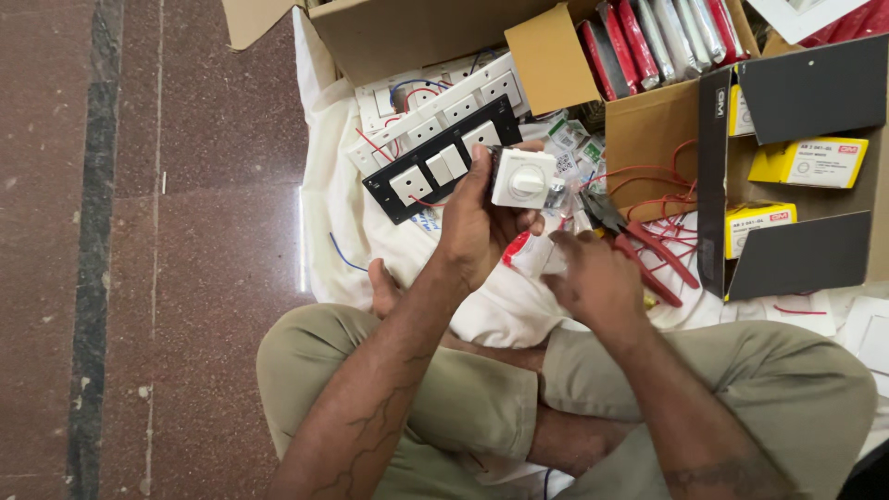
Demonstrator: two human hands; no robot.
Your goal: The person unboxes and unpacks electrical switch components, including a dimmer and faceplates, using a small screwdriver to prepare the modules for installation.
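Above the lap, left hand (477, 222) raised

Square white plastic dial module with round knob (524, 179), held upright off the floor, knob facing the camera, above the white cloth, near red-handled pliers (648, 248).

The person sits cross-legged, both bare forearms reaching forward from the lower frame. The left hand (477, 218) is raised, palm turned toward the camera, thumb and fingers closed in a grip. The right hand (593, 278) sits lower and just beside it, back of the hand up, fingers curled downward; whether it grips anything cannot be told. The wrists are near each other, not touching.
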